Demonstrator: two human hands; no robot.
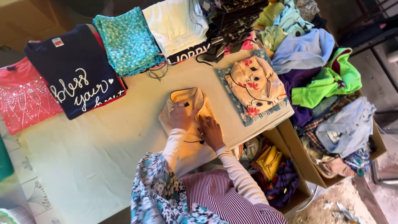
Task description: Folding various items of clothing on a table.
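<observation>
A pale yellow garment with black piping (188, 99) lies folded on the cream-covered table (95, 153) in front of me. My left hand (180, 116) presses flat on its left part, near the collar. My right hand (210, 132) rests flat on its lower right part. Both hands lie on the cloth with fingers spread, gripping nothing. Just to the right lies a folded cream garment with red flowers (255, 85) on a blue patterned cloth.
Folded clothes line the far edge: a pink top (23, 97), a navy shirt (74, 70), a turquoise piece (126, 39), a white piece (174, 23). Loose clothes pile up at the right (319, 70). Cardboard boxes of clothes (290, 145) stand beside the table.
</observation>
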